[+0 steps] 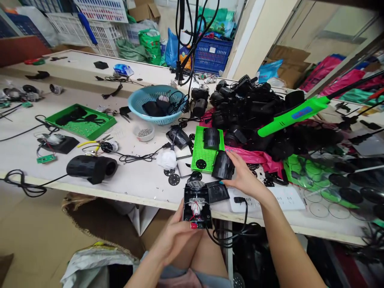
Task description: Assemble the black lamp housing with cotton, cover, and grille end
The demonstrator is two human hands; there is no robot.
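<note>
Black housing [197, 208] | in left fingers [183, 227] | long axis fore-aft | grille [196, 184] farthest

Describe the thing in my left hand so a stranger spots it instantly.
Find the white table; at its near edge your left hand holds a black housing. Unlike the black shell at your right hand, it has an open face showing red wires.

Left fingers [183, 228] holding opened black housing [197, 206], right fingers [237, 161] gripping black cover [222, 166], blue basket [156, 119]
</note>
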